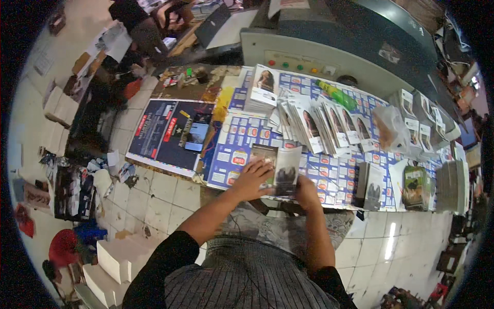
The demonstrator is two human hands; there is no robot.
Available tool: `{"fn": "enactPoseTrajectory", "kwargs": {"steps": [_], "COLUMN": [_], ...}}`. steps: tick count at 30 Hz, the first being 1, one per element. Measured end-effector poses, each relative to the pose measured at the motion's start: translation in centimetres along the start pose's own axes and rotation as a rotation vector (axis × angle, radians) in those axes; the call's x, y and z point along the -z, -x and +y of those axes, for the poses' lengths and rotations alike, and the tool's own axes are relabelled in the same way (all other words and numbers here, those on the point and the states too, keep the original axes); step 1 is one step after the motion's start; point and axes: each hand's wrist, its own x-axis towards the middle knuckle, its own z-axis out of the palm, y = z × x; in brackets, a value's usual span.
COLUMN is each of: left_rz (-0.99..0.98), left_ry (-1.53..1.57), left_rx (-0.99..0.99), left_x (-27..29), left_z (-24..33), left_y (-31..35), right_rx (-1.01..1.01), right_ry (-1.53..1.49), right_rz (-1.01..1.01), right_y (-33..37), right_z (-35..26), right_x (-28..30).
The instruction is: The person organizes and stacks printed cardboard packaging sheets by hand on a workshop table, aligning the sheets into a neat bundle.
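At the near edge of the table, an opened printed leaflet (287, 164) lies in front of me, with a dark picture on its right panel. My left hand (252, 180) rests flat on the left panel, fingers spread. Curled at the leaflet's lower right edge is my right hand (307, 193), its fingertips partly hidden. Beyond the hands, a fanned row of leaflets (329, 126) with portrait pictures spreads across the table. A neat stack of similar leaflets (263, 87) stands at the back. To the right sits another small pile of leaflets (374, 189).
Blue printed sheets (231, 162) cover the table. A phone (197, 135) lies on a dark poster (159, 131) at left. A green bottle (337, 95), a clear plastic bag (389, 129) and bundled stacks (450, 183) stand at right. A grey machine with buttons (300, 67) borders the back.
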Motion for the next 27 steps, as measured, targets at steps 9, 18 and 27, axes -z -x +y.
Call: {"fn": "enactPoseTrajectory", "kwargs": {"steps": [9,18,27], "left_rz": [-0.105,-0.093,-0.085], "left_ry": [0.059,0.019,0.041], "left_rx": [0.011,0.167,0.136], "left_x": [0.4,2.6,2.9], "left_z": [-0.9,-6.3,-6.1], "left_y": [0.4,4.2,4.0], "right_rx": [0.93,0.97,1.096], "right_ry": [1.732,1.816,1.787], "right_rz": [-0.013,-0.051,-0.158], "right_y": [-1.8,-2.9,-3.9], "right_z": [3.8,4.7,6.2], "right_x": [-3.7,-4.6,-7.1]}}
